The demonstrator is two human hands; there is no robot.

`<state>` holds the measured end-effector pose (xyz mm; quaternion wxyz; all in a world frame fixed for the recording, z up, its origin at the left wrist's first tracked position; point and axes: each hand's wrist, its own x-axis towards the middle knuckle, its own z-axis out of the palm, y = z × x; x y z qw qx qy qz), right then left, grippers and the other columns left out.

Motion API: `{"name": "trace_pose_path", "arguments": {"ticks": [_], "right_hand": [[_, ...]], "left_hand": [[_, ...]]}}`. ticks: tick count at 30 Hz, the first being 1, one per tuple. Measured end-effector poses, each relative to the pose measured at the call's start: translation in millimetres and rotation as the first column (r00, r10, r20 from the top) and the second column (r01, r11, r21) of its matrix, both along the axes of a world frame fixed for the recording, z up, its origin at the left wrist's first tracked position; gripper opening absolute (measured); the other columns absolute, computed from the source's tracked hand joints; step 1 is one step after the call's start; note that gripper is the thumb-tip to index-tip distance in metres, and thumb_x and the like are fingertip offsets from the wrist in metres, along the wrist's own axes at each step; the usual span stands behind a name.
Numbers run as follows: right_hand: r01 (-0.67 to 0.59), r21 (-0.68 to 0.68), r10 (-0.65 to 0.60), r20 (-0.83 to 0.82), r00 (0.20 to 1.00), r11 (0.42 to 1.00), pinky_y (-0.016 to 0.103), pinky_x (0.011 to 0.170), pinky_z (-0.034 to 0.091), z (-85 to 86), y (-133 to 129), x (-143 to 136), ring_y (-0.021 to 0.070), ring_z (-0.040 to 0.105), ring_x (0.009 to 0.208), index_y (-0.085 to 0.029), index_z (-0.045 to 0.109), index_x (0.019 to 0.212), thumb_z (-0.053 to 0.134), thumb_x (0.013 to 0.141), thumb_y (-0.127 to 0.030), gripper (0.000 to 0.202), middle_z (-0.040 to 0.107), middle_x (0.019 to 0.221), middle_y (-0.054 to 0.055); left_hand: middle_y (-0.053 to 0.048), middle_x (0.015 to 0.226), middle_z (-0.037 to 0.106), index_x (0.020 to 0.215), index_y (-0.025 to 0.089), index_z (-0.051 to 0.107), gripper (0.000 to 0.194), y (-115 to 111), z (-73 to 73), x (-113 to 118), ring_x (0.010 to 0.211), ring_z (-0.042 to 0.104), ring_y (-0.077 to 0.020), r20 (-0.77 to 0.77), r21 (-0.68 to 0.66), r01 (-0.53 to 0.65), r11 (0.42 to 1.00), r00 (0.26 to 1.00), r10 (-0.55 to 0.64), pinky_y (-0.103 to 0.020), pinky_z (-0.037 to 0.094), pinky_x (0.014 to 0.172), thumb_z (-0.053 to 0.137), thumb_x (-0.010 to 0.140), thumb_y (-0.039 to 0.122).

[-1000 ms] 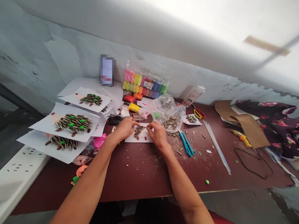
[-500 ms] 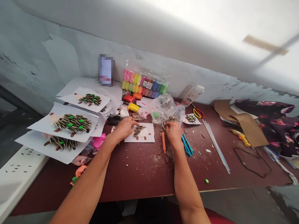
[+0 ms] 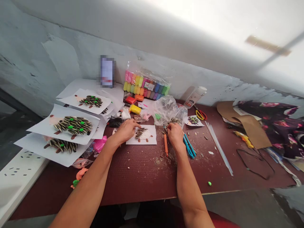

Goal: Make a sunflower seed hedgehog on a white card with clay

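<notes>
On the table (image 3: 142, 172), a card (image 3: 153, 130) lay near the middle, its pale hedgehog (image 3: 147, 135) partly covered in seeds (image 3: 140, 134). The left hand (image 3: 127, 130) rested at the card's upper left; whether its fingers gripped anything, I could not tell. The right hand (image 3: 175, 136) was at the seed pile (image 3: 175, 120), between an orange tool (image 3: 166, 144) and a blue cutter (image 3: 189, 147), its fingertips hidden, so their grasp could not be told.

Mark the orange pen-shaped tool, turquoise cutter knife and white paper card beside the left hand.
Orange pen-shaped tool (image 3: 166, 145), head view: barrel.
Turquoise cutter knife (image 3: 188, 145), head view: handle.
White paper card (image 3: 153, 130), head view: bare right side.
</notes>
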<state>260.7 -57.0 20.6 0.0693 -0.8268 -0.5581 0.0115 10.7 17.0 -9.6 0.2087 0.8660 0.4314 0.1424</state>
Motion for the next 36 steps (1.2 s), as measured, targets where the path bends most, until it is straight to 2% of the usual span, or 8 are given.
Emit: {"name": "trace_pose_path", "arguments": {"ticks": [6,10,16,19,27,32,36], "right_hand": [[-0.034,-0.053,0.035,0.004,0.999,0.998,0.03,0.074,0.038,1.6,1.3,-0.3,0.0242,0.058,0.097,-0.017,0.075,0.097,0.051,0.093,-0.018,0.024,0.065,0.103,0.014],[-0.074,-0.028,0.075,0.037,0.997,0.997,0.03,0.08,0.038,2.7,1.9,-2.2,0.0243,0.058,0.099,-0.013,0.072,0.097,0.052,0.092,-0.016,0.021,0.066,0.104,0.016],[-0.088,0.027,0.09,-0.078,0.993,0.996,0.028,0.07,0.035,3.5,0.5,-5.5,0.02,0.062,0.086,-0.017,0.07,0.097,0.052,0.093,-0.017,0.018,0.072,0.094,0.008],[-0.147,0.082,0.155,-0.115,0.981,0.986,0.027,0.068,0.035,1.4,-0.4,-7.0,0.0188,0.062,0.081,-0.019,0.07,0.092,0.054,0.09,-0.018,0.016,0.073,0.089,0.006],[-0.267,0.313,0.357,-0.282,0.891,0.912,0.025,0.071,0.04,-8.0,2.3,-8.9,0.0163,0.06,0.075,-0.021,0.072,0.083,0.056,0.083,-0.02,0.016,0.071,0.082,0.003],[-0.316,0.303,0.423,-0.412,0.807,0.899,0.024,0.069,0.041,-12.6,2.4,-25.3,0.0145,0.057,0.069,-0.02,0.073,0.083,0.058,0.082,-0.019,0.015,0.069,0.077,0.001],[-0.339,0.285,0.437,-0.442,0.784,0.896,0.024,0.07,0.041,-14.6,1.1,-40.0,0.0139,0.057,0.068,-0.02,0.073,0.082,0.059,0.082,-0.016,0.014,0.068,0.075,0.0]], "left_hand": [[-0.009,0.103,0.068,0.107,0.023,0.078,0.042,-1.3,2.0,0.7,0.099,0.061,-0.0222,-0.004,-0.007,-0.005,1.0,1.0,0.004,-0.034,0.048,0.091,0.048,0.084,0.005],[-0.008,0.103,0.068,0.107,0.024,0.077,0.042,-1.1,2.1,0.5,0.099,0.061,-0.0216,-0.001,-0.011,-0.002,1.0,1.0,0.002,-0.034,0.048,0.091,0.048,0.084,0.006],[-0.008,0.1,0.068,0.107,0.023,0.077,0.041,0.3,-1.0,-0.4,0.099,0.061,-0.0214,0.005,-0.001,0.005,1.0,1.0,-0.005,-0.034,0.048,0.093,0.048,0.083,0.006],[-0.008,0.099,0.069,0.107,0.023,0.077,0.04,0.6,-2.9,-0.8,0.099,0.061,-0.0212,0.01,0.007,0.008,1.0,1.0,-0.008,-0.033,0.048,0.093,0.048,0.083,0.007],[-0.008,0.105,0.068,0.109,0.023,0.077,0.042,-0.5,0.7,-0.3,0.102,0.061,-0.022,-0.015,-0.011,0.005,1.0,1.0,-0.005,-0.033,0.048,0.094,0.047,0.084,0.006],[-0.008,0.104,0.068,0.109,0.023,0.077,0.043,-1.3,3.1,0.2,0.102,0.062,-0.0227,-0.023,-0.015,-0.002,1.0,1.0,0.001,-0.034,0.048,0.095,0.047,0.083,0.004],[-0.008,0.103,0.069,0.109,0.023,0.077,0.043,-1.7,3.3,0.2,0.103,0.062,-0.0222,-0.019,-0.009,-0.002,1.0,1.0,0.002,-0.033,0.047,0.096,0.048,0.083,0.005]]}}
